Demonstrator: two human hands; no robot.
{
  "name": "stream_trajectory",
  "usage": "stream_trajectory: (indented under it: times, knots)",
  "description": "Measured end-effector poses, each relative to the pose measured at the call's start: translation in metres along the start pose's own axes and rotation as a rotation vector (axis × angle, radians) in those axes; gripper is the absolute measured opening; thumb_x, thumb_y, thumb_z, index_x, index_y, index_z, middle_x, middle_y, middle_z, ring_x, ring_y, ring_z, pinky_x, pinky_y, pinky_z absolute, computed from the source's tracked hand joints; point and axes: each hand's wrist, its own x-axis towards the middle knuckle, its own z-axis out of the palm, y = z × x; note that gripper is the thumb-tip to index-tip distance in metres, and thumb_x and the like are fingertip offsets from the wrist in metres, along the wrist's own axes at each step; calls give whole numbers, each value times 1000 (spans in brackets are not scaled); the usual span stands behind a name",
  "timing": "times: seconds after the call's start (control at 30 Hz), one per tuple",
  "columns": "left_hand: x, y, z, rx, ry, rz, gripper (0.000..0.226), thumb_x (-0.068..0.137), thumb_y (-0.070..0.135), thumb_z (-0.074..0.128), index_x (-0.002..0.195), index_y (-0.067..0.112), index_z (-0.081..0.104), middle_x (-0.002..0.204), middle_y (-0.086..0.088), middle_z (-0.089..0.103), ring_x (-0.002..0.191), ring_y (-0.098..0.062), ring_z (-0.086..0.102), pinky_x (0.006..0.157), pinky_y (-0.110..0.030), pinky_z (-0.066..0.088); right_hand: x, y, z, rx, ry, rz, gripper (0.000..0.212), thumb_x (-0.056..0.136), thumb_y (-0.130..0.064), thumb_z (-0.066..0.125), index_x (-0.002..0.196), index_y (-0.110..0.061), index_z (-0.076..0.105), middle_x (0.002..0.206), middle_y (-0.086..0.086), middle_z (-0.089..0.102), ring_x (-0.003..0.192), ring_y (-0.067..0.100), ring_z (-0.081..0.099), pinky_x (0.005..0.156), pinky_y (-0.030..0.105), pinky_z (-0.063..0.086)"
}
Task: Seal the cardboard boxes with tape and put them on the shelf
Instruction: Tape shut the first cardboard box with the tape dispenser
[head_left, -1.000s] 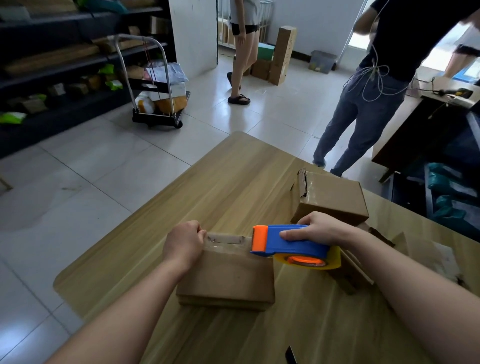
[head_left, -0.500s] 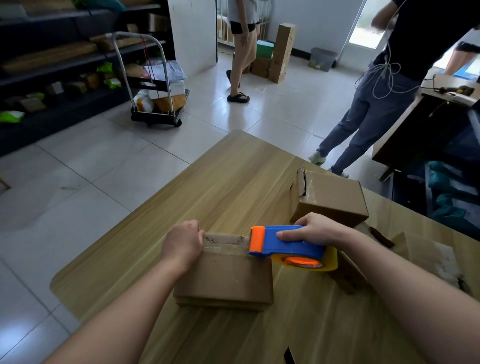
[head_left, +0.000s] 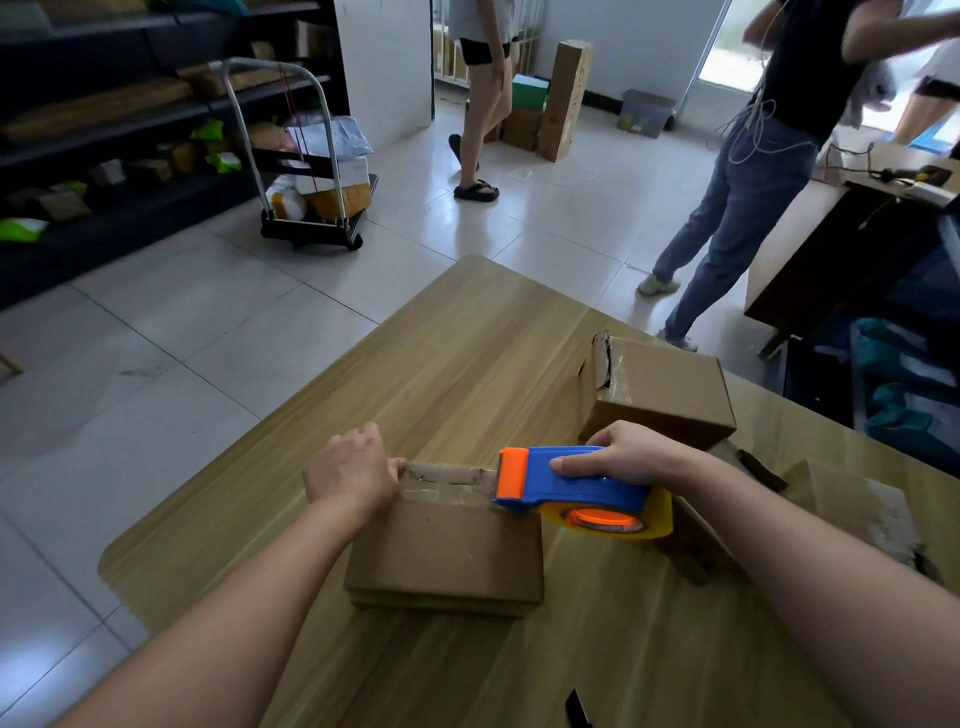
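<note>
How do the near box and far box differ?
The near box is low and flat; the far box is taller. The left hand and dispenser are on the near box; nothing touches the far box. The far box's corner is torn; the near box looks whole. Both are brown cardboard.

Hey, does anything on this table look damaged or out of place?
Yes. The far cardboard box, beyond the right hand gripping the tape dispenser, is damaged: its top left corner is torn and ragged, with crinkled old tape beside it. The near box that the left hand holds looks intact.
</note>
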Motion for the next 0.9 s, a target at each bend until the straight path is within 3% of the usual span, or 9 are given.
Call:
stream_trajectory:
  times: [0.17,0.3,0.37,0.43,0.5,0.57,0.63,0.77,0.9]
  knots:
    - [-5,-4,8,-69,-30,-87,39,92,59,44,89,21,50,82,6,54,80,-15,55,68,-33,54,0,0,1,-14,8,2,65,74,-69,68,108,-13,69,98,1,69,90,16,67,81,29,55]
    - [-14,-4,15,-130,93,-67,21,98,37,44,103,18,50,97,2,53,87,-16,49,74,-30,45,1,-1,1,-22,7,0,68,73,-69,68,109,-12,69,100,2,70,91,17,67,84,31,55]
    - [-20,-6,18,-41,173,64,20,93,20,47,113,19,50,111,-1,51,99,-19,48,83,-30,42,2,0,1,-25,6,0,69,72,-70,68,109,-12,69,100,2,70,91,17,67,84,31,56]
    - [-29,-4,22,-12,158,277,43,90,16,46,134,19,47,138,-5,44,127,-23,41,104,-37,34,2,1,1,-22,11,4,69,71,-70,69,110,-13,69,100,1,70,91,16,67,83,31,56]
    - [-40,4,23,-5,39,435,58,97,40,28,151,19,26,160,-4,18,148,-21,15,119,-38,9,3,1,1,-14,12,11,71,70,-71,69,112,-13,69,101,1,69,92,16,67,83,31,56]
    - [-47,12,24,42,-130,471,86,84,71,2,152,19,-5,158,1,-16,147,-18,-13,118,-41,-11,2,1,1,-12,7,13,73,71,-71,69,115,-13,68,102,1,69,93,16,66,83,30,56]
    - [-49,15,27,138,-255,443,107,64,85,-7,146,19,-23,149,1,-35,141,-17,-29,117,-47,-16,1,0,1,-10,1,11,72,72,-70,69,116,-13,67,103,1,69,93,16,66,82,29,56]
    - [-46,13,27,194,-315,441,118,54,89,-9,146,17,-28,149,0,-39,139,-16,-34,117,-48,-16,-5,3,0,-2,-25,-13,65,73,-69,68,109,-16,70,100,0,70,92,14,67,78,27,54]
    - [-43,8,29,201,-300,484,119,54,92,-7,146,19,-27,151,3,-37,139,-14,-33,116,-45,-19,-15,10,-3,49,-66,-55,62,71,-69,69,107,-19,72,100,0,72,93,15,68,85,32,55]
